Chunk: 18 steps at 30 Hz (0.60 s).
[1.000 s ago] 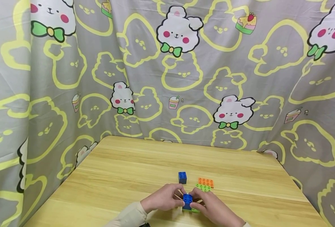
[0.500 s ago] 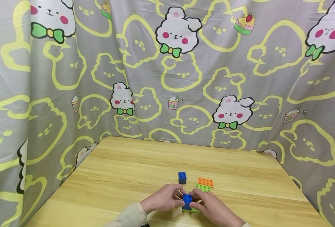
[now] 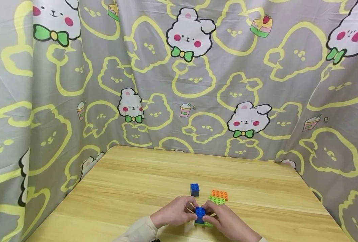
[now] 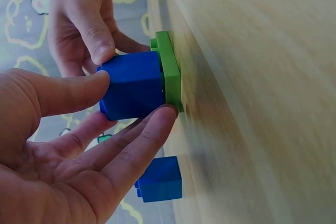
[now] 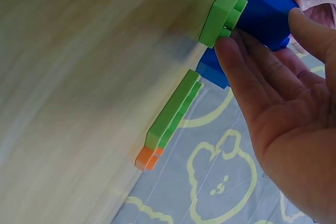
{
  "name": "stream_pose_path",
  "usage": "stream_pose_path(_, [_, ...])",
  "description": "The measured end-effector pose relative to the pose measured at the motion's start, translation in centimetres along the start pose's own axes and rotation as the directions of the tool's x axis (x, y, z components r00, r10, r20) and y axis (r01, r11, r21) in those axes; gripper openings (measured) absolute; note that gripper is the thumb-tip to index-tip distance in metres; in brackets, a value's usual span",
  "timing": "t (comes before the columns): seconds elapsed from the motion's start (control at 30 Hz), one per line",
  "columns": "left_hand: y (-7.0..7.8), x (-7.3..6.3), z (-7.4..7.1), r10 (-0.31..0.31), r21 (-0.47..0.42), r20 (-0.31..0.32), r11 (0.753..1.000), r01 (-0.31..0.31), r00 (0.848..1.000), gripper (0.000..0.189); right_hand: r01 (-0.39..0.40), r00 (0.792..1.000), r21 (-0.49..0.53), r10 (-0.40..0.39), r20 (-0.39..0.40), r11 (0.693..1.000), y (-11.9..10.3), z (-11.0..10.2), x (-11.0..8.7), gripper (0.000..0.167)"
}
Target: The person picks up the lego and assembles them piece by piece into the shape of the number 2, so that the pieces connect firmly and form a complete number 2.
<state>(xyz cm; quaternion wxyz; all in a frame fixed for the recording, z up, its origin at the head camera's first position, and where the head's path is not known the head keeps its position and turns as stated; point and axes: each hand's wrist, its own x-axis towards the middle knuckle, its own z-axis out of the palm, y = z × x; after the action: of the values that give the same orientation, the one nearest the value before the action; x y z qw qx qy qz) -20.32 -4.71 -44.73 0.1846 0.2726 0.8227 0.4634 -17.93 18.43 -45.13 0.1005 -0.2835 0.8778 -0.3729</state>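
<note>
A blue toy building brick with studs on top stands on a flat light-green brick at the table's near side. My left hand pinches the blue brick from the left, its thumb near the studded end and fingertips along the side down by the green brick. From the right, my right hand grips the same brick, thumb opposite the fingers. In the left wrist view a thin dark seam shows between blue and green. Green studs stick out beside the blue brick in the right wrist view.
Just beyond the hands stands a second blue brick. To its right, a flat green brick and a flat orange brick lie close together on the wooden table. A patterned grey curtain hangs behind.
</note>
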Motion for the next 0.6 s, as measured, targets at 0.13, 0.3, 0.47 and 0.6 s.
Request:
stream_pose_path(0.13, [0.05,0.01,0.04,-0.008,0.001,-0.005,1.000,0.008,1.000,0.017,0.000,1.000,0.001,0.000,0.002,1.000,-0.03,0.00,-0.01,0.015])
stream_pose_path(0.3, [0.17,-0.07,0.05,-0.010,0.002,-0.004,1.000,0.010,1.000,0.017,-0.002,1.000,-0.002,0.002,0.000,1.000,-0.11,-0.03,-0.04,0.016])
stream_pose_path(0.47, [0.14,0.00,0.04,-0.009,-0.011,-0.008,1.000,0.009,1.000,0.017,-0.003,1.000,-0.025,0.003,-0.001,1.000,-0.05,-0.08,-0.02,0.017])
stream_pose_path(0.6, [0.08,0.01,0.09,-0.011,-0.014,-0.009,1.000,0.011,1.000,0.017,0.004,1.000,-0.022,-0.004,-0.002,1.000,-0.10,-0.02,0.02,0.016])
